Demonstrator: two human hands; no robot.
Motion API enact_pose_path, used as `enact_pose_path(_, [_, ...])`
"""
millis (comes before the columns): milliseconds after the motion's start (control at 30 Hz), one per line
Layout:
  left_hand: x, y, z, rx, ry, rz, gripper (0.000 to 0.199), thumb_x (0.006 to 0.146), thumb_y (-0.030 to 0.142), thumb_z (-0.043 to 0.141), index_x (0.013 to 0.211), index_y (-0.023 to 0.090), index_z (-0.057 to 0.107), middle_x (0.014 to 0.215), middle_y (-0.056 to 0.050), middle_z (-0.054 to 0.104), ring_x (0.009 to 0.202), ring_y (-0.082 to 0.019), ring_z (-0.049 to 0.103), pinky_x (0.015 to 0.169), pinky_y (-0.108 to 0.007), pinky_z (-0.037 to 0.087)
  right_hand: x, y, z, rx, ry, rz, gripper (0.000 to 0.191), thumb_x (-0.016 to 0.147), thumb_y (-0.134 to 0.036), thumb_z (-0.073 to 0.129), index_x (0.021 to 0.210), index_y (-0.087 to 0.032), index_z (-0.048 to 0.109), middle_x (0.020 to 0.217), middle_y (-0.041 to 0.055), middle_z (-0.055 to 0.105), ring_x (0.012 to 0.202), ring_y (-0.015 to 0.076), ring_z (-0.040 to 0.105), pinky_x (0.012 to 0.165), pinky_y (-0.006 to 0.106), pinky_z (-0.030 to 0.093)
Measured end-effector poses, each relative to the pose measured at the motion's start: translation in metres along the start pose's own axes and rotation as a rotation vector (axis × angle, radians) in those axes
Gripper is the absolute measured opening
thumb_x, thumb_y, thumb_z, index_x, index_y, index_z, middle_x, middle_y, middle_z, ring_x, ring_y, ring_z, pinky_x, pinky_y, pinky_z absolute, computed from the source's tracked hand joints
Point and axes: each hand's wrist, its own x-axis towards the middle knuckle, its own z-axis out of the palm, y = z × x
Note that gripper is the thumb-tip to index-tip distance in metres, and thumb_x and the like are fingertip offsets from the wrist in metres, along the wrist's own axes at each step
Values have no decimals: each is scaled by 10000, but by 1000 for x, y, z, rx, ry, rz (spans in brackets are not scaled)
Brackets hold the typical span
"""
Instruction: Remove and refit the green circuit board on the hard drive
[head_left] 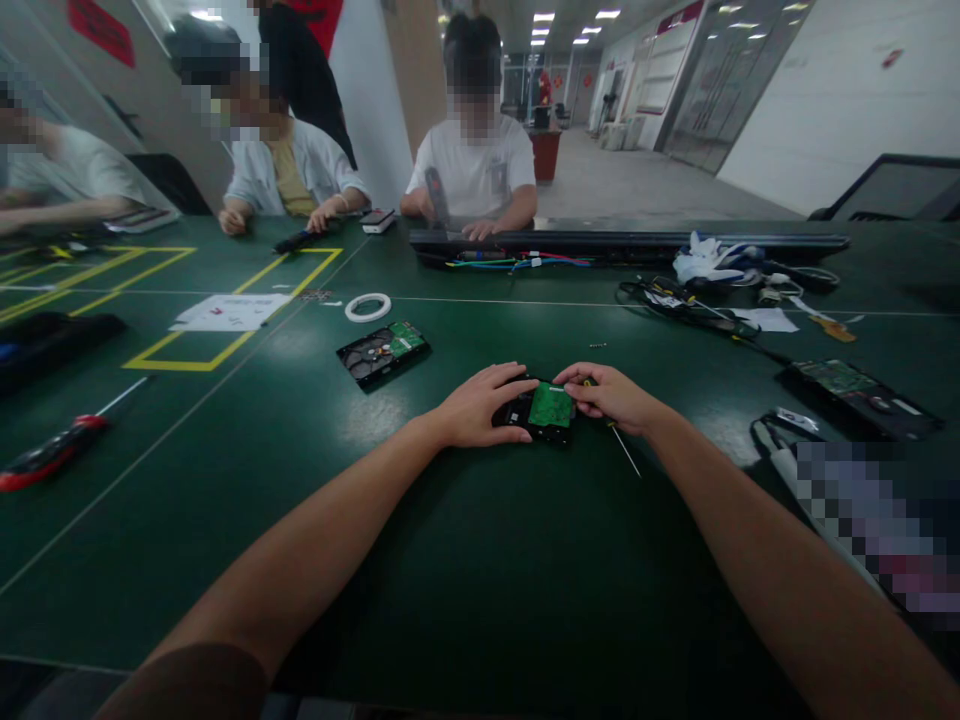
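Note:
A hard drive with a green circuit board facing up lies on the green table in front of me. My left hand grips its left side, thumb along the near edge and fingers over the far part. At the drive's right end, my right hand pinches near the edge of the board. A thin screwdriver is tucked in that hand, its yellow-and-black handle partly hidden by the fingers and its shaft pointing down to the right. Whether the right fingertips also hold a small part, I cannot make out.
Another hard drive lies left of my hands, near a white ring. Small screws sit beyond my right hand. A red-and-black screwdriver is far left; a third drive and cables are right. People sit opposite.

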Motion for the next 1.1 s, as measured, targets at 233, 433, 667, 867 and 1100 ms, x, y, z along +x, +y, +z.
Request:
enact_pose_path(233, [1, 6, -3, 83, -45, -12, 846, 955, 713, 659, 1637, 267, 431, 1726, -167, 353, 1597, -398, 339, 1302, -640, 269, 0, 0, 1, -66, -7, 8, 281, 923, -305, 712, 1181, -202, 673, 659, -24, 538, 555, 110, 430, 483, 245, 279])
enact_pose_path(433, [2, 11, -6, 122, -71, 17, 725, 996, 680, 617, 1576, 256, 520, 1723, -172, 351, 1596, -388, 344, 1306, -628, 270, -1, 0, 0, -94, -3, 33, 292, 939, -320, 714, 1200, -209, 645, 646, -42, 524, 527, 100, 407, 476, 241, 278])
enact_pose_path(667, [2, 13, -8, 82, -40, 15, 699, 984, 647, 656, 1557, 261, 544, 1703, -160, 394, 1576, -394, 377, 1292, -633, 298, -7, -8, 3, -126, 26, -4, 515, 825, -406, 859, 1269, -248, 652, 1241, 100, 638, 610, 77, 502, 457, 257, 338])
enact_pose_path(867, [3, 12, -7, 75, -44, 16, 691, 979, 640, 668, 1547, 262, 556, 1704, -159, 393, 1576, -393, 376, 1290, -629, 305, -5, -7, 8, -213, 65, 6, 483, 813, -434, 871, 1218, -230, 706, 1221, 97, 677, 629, 85, 508, 452, 242, 351])
enact_pose_path(1100, [2, 10, -5, 94, -38, 20, 700, 980, 653, 662, 1543, 250, 556, 1697, -167, 401, 1578, -385, 376, 1291, -622, 303, -4, -9, 9, -299, 86, 8, 494, 804, -465, 878, 1199, -217, 716, 1181, 91, 690, 652, 110, 565, 489, 269, 423])
